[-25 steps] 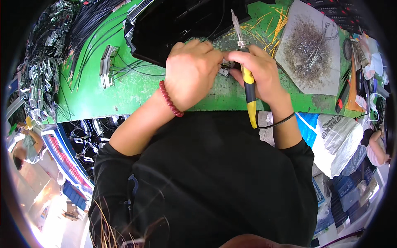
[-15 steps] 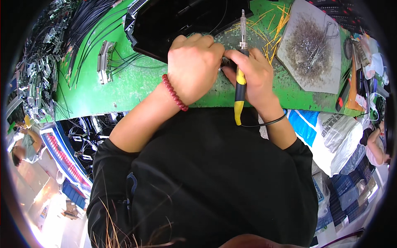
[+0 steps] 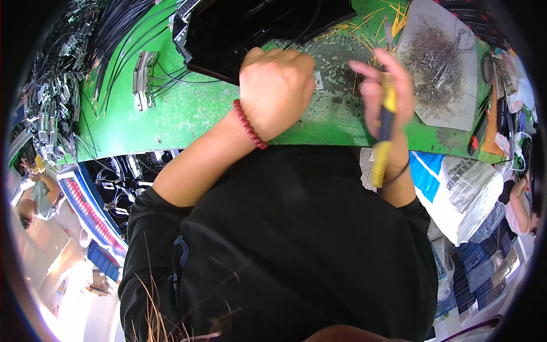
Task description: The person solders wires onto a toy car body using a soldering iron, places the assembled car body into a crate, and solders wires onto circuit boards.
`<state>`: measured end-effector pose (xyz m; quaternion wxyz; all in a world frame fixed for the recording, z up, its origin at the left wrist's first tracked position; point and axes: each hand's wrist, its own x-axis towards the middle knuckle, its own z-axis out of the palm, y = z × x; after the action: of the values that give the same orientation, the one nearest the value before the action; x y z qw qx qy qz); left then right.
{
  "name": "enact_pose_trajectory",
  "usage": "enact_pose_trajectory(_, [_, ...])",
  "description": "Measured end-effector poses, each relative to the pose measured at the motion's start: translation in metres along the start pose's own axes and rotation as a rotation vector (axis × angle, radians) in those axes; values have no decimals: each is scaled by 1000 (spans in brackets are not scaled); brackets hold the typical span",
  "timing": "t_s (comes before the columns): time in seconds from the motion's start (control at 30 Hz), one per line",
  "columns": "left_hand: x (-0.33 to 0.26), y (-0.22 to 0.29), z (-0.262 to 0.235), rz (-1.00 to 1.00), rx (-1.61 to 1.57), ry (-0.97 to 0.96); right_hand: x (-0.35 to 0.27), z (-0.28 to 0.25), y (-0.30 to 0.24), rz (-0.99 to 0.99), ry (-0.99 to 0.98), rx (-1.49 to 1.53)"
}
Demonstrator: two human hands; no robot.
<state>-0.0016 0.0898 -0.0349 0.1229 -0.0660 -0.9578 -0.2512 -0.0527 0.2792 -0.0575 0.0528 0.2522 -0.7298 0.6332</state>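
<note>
My left hand [image 3: 276, 94], with a red bead bracelet at the wrist, is closed with its knuckles up, at the near edge of a glossy black tray-like part [image 3: 211, 48]. Its fingers hide whatever they hold; a small white piece [image 3: 318, 80] shows just beside the knuckles. My right hand [image 3: 403, 94] is closed round a soldering iron [image 3: 386, 117] with a yellow and black handle. The iron points away from me, its tip end beside the thin yellow strands. Motion blurs this hand a little, and one or two fingers stretch out to the left.
A pale board [image 3: 464, 108] with dark solder residue lies at the right of the green table [image 3: 171, 128]. Thin yellow strands [image 3: 397, 23] lie beside it. A metal connector [image 3: 143, 80] with black cables stands left. Connectors pile up at far left. White bags [image 3: 467, 194] hang below right.
My right hand has moved right with the soldering iron, away from my left hand, and some fingers have stretched out. My left hand has shifted slightly right and stays closed.
</note>
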Motion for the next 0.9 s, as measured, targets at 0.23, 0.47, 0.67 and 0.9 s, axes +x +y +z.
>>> enact_pose_trajectory(0.23, [2, 1, 1, -5, -4, -13, -15, -34, -19, 318, 33, 208])
enact_pose_trajectory(0.47, [3, 1, 0, -22, -42, -23, -29, -22, -12, 387, 57, 310])
enact_pose_trajectory(0.67, [3, 1, 0, -26, -40, -29, -30, -20, -11, 374, -6, 311])
enact_pose_trajectory(0.9, [3, 1, -1, -9, -32, -12, -30, -20, -9, 322, -60, 247])
